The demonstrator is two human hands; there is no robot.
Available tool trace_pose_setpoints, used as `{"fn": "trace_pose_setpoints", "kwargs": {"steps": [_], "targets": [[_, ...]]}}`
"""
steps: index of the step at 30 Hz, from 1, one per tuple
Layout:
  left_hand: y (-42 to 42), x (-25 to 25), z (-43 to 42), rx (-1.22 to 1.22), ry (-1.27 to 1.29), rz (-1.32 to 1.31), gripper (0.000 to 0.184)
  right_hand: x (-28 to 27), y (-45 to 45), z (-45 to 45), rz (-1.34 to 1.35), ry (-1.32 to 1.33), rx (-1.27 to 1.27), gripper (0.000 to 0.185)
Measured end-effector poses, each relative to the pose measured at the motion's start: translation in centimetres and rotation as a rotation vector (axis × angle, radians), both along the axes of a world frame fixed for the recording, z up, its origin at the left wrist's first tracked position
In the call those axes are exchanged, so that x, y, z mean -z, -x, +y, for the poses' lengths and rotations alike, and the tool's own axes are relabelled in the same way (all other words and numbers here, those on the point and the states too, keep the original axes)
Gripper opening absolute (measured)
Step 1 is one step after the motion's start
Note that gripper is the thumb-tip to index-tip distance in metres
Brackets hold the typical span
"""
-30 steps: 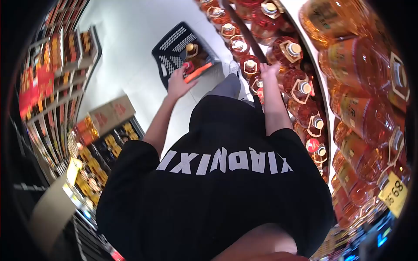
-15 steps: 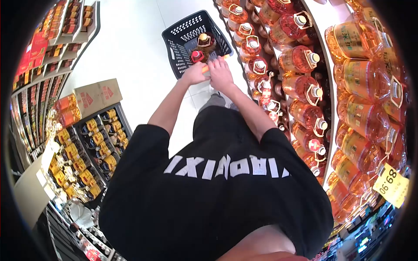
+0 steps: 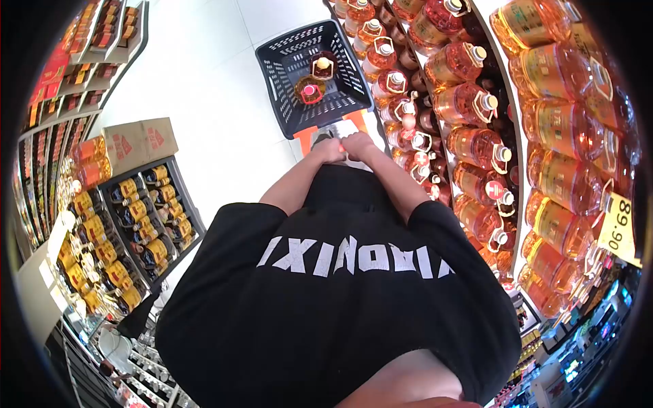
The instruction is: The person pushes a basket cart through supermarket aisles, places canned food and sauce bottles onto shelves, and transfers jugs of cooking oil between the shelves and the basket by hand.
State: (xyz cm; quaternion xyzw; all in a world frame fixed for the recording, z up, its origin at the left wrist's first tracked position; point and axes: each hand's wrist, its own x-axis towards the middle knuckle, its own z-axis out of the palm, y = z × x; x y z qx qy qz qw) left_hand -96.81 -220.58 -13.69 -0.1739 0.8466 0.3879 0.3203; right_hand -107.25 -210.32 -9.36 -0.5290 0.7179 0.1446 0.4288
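A black shopping cart basket (image 3: 277, 95) with slotted walls is right in front of me. Inside it stand two large bottles of oil: one with a red cap (image 3: 309, 90), the other with a pale cap (image 3: 322, 64). Orange arms of the cart handle (image 3: 306, 138) reach from the basket toward my body. My left hand (image 3: 329, 151) is closed around the handle. Close beside it, my right hand (image 3: 357, 145) grips the same handle. The fingers' undersides are hidden.
Along my right run shelves of large oil bottles (image 3: 469, 103), with a yellow price tag (image 3: 617, 228). To the left are crates of yellow-labelled bottles (image 3: 144, 221), a cardboard box (image 3: 139, 146) and shelving (image 3: 129, 44). White floor (image 3: 197, 75) lies between.
Both hands have come nearer to my body, still on the handle. More of the basket and its orange handle arms shows, and the shelves have shifted in view.
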Motion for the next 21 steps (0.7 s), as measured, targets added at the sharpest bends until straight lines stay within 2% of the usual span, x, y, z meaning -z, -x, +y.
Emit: {"fn": "trace_pose_setpoints", "kwargs": {"steps": [1, 2, 4, 8, 12, 15, 16, 17, 19, 20, 21], "targets": [[-1.0, -1.7, 0.5, 0.005, 0.035, -0.015, 0.048, 0.5, -1.2, 1.3, -0.006, 0.070, -0.008, 0.043], [-2.6, 0.9, 1.5, -0.002, 0.114, -0.037, 0.047, 0.9, -2.3, 2.6, -0.010, 0.140, -0.014, 0.043], [-4.6, -1.4, 3.3, -0.019, 0.146, -0.048, 0.046, 1.8, -4.8, 4.9, 0.008, 0.265, -0.010, 0.048], [-8.8, -3.3, 7.9, 0.009, 0.166, -0.099, 0.048, 0.9, -9.2, 9.3, -0.056, 0.262, 0.020, 0.047], [-12.8, 4.6, 12.4, 0.053, 0.210, -0.042, 0.052, 0.1, -12.0, 12.0, -0.043, 0.079, 0.006, 0.034], [-14.4, 1.8, 14.5, -0.066, -0.032, 0.391, 0.051, -0.7, -13.2, 12.1, 0.071, 0.003, -0.062, 0.030], [-13.8, 1.3, 14.6, -0.019, -0.003, 0.268, 0.046, -1.2, -13.4, 12.5, 0.133, 0.059, -0.043, 0.031], [-13.4, 0.7, 14.5, -0.033, 0.033, 0.251, 0.044, -1.8, -12.9, 13.0, 0.110, 0.151, -0.038, 0.030], [-12.8, -4.0, 14.6, -0.064, 0.092, 0.220, 0.041, -3.5, -12.2, 14.6, 0.071, 0.327, -0.036, 0.027], [-12.3, -2.6, 14.0, -0.062, 0.173, 0.134, 0.037, -4.3, -12.0, 15.2, 0.076, 0.409, -0.016, 0.024], [-12.4, -0.6, 14.9, 0.020, 0.134, 0.201, 0.037, -4.6, -12.4, 16.2, 0.084, 0.375, -0.013, 0.023]]}}
